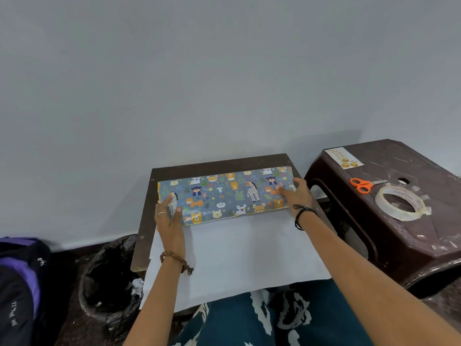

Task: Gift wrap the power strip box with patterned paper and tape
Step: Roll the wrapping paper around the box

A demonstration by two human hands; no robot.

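The paper-covered power strip box (224, 193) is lying lengthwise along the desk's (159, 171) far edge, with the left hand (169, 216) and right hand (296, 196) pressing flat-fingered grips on opposite ends.

Home room: bare wall (224, 71), plastic stool (399, 221), backpack (20, 270), lined bin (107, 278).

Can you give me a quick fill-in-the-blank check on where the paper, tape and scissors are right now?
1. Both hands press the patterned paper down over the ____.
2. The tape roll lies on the brown stool, to the person's ____.
3. The scissors beside the tape roll have ____ handles.
4. The paper's ____ underside stretches toward the person's lap.

Missing words: box; right; orange; white
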